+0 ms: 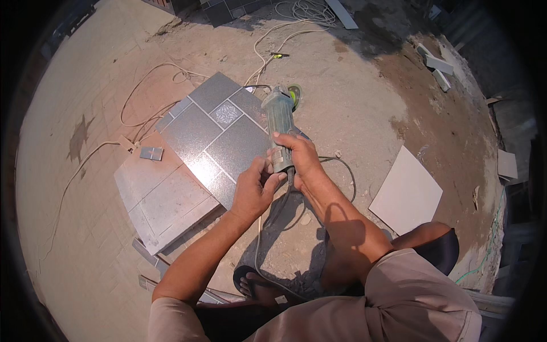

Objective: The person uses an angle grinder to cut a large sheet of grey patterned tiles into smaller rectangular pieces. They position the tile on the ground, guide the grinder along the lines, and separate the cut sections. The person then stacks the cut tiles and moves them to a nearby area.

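Observation:
A dusty grey-green angle grinder (280, 117) points away from me, with a green-edged disc (294, 98) at its far right side. My right hand (300, 155) is closed round the rear half of its body, thumb on top. Against the left of the rear end, beside the black cord (291, 174), my left hand (256, 185) has its fingers curled on the housing. Under and left of the grinder lies a dark grey tile (191, 134) with white lines and a white flower pattern. It partly covers a pale, dusty slab (154, 196).
A small grey piece (151, 153) lies on the slab near a cable connector (127, 144). Pale cable (305, 14) coils at the back. A cream tile (409, 194) lies to the right, and pale offcuts (439, 64) farther off. My sandalled foot (256, 285) is near the cords.

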Tool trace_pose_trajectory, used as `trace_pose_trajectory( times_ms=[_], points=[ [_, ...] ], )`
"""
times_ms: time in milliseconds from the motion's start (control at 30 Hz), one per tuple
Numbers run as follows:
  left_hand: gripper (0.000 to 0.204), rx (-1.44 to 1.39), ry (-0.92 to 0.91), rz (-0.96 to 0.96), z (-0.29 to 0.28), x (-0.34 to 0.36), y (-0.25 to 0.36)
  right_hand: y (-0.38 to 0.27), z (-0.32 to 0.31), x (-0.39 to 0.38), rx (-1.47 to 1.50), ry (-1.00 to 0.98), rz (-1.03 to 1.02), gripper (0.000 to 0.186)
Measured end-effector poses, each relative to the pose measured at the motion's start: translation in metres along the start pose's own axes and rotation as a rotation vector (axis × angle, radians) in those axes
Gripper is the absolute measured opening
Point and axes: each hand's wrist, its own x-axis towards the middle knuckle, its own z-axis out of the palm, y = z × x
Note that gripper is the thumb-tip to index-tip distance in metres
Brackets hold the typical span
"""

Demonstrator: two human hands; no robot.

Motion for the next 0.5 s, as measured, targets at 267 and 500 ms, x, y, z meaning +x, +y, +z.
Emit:
trace_pose_trajectory(
  times_ms=[267,500],
  points=[
    [0.032,-0.655,-0.214,-0.407,0.024,0.009,-0.027,0.027,-0.036,0.003,0.198,0.169,0.103,0.031],
    [0.039,-0.651,-0.265,-0.54,0.044,0.03,-0.035,0.031,-0.06,0.013,0.204,0.262,0.09,0.035]
  ],
)
